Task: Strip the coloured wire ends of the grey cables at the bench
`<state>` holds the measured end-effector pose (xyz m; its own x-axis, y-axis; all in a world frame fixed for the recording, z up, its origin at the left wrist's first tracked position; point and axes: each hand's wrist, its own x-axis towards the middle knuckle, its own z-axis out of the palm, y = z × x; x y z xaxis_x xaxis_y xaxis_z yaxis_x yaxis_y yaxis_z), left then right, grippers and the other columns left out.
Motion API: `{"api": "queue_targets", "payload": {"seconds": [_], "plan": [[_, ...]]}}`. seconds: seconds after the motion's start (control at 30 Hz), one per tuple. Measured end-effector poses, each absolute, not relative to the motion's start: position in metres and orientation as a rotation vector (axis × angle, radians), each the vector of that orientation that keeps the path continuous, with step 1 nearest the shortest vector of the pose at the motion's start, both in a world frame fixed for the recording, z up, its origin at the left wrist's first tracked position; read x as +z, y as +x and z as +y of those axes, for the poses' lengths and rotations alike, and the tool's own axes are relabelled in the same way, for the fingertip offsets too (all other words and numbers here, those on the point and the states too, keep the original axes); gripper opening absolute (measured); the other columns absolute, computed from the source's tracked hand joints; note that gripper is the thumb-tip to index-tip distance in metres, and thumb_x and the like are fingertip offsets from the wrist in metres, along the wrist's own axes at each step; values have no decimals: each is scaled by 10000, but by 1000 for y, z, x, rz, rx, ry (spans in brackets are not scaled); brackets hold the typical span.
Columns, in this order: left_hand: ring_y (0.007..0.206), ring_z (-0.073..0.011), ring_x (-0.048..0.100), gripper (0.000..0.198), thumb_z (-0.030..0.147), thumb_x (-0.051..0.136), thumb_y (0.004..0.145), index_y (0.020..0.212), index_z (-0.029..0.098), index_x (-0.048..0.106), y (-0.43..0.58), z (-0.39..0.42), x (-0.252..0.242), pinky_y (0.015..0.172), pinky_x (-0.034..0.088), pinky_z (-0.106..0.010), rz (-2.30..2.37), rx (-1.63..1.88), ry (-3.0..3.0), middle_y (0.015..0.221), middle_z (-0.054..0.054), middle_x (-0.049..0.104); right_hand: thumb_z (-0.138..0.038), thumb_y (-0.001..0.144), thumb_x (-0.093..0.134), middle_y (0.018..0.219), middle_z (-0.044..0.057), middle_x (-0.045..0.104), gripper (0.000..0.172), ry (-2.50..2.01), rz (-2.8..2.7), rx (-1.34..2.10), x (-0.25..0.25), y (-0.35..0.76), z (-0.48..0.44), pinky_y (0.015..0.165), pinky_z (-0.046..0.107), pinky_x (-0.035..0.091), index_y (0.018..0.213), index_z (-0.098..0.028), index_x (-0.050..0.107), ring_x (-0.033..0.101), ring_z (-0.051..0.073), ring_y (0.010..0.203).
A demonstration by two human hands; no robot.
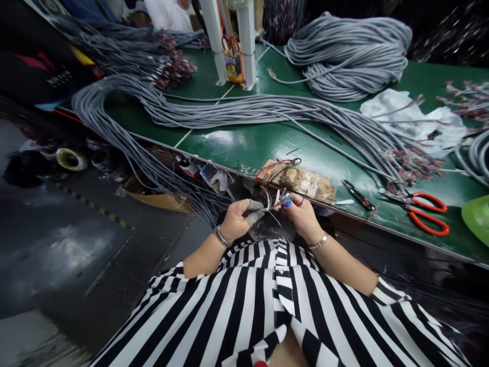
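My left hand [239,220] is closed, with grey covers on its thumb and forefinger, and pinches a grey cable near its stripped end. Thin red and white wires [275,205] fan out of that end toward my right hand [303,219]. The right fingers are closed on these wires, and something blue [285,202] sits at the fingertips; I cannot tell whether it is a finger cover. Just beyond both hands, a tape-wrapped block [305,182] with loose wires lies at the bench edge.
On the green bench [229,148] lie a long bundle of grey cables [237,111], a large cable coil [347,51], orange-handled scissors [424,211], a small cutter [357,194] and a white plastic bag [416,120]. A white post [248,46] rises behind. Another person [168,15] is at the back.
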<state>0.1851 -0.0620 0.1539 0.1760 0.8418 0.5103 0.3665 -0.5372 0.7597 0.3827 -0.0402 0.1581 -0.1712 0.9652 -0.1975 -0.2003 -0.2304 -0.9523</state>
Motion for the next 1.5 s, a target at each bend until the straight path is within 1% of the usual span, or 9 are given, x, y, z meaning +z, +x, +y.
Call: {"api": "queue_targets", "payload": {"seconds": [0.07,0.2,0.3,0.53,0.77,1.03,1.23,1.4,1.5], "plan": [[689,-130,685,130,212,702,768,869,131,688,184,-58,153,657,571,-221,1123,1328,2023,783,-59,728,-624,697,664,558,-19,508,466,-1126,-1032,1535,154,380,-40,396,201,211,659,-170,567,323,55,452],[699,-136,689,136,245,683,790,868,134,693,185,-53,149,663,575,-229,1094,1292,2049,790,-63,732,-725,696,584,506,-46,421,560,-1107,-903,1818,153,376,-37,368,198,109,630,-173,514,194,38,410],[707,-139,689,139,245,682,791,872,133,691,187,-50,145,674,574,-237,1067,1273,2065,796,-65,731,-707,667,632,526,-45,418,554,-1045,-791,1882,155,373,-35,367,187,111,617,-172,500,215,36,427],[693,-131,675,129,222,688,784,873,130,683,190,-46,141,653,556,-225,998,1239,2109,770,-54,713,-651,556,754,456,-67,331,580,-1102,-662,1772,154,367,-34,393,205,106,524,-185,410,209,42,432],[678,-131,670,120,209,684,779,870,131,683,190,-46,143,644,548,-227,987,1218,2104,770,-52,714,-663,558,750,448,-66,324,595,-1071,-669,1759,152,367,-34,395,198,111,502,-174,415,212,32,423],[666,-123,660,102,194,685,775,858,136,676,188,-47,141,642,536,-226,941,1229,2164,746,-39,699,-670,561,743,461,-47,390,578,-1090,-692,1730,152,367,-35,394,200,120,521,-166,462,229,34,423],[679,-130,666,111,207,680,777,867,143,675,189,-44,144,655,537,-235,934,1245,2216,761,-46,705,-656,540,759,444,-55,371,568,-1102,-669,1736,153,367,-36,402,204,106,518,-164,475,226,34,415],[667,-134,659,110,228,661,792,863,146,675,190,-43,141,642,526,-240,910,1169,2253,744,-48,700,-668,559,736,502,-15,494,557,-1093,-707,1721,157,366,-37,406,213,119,548,-157,513,289,40,425],[670,-133,651,113,233,659,796,867,147,677,191,-42,138,643,517,-239,904,1138,2240,739,-44,694,-675,546,735,507,-14,509,562,-1085,-698,1725,159,366,-38,405,212,124,557,-157,519,303,41,426]]}}
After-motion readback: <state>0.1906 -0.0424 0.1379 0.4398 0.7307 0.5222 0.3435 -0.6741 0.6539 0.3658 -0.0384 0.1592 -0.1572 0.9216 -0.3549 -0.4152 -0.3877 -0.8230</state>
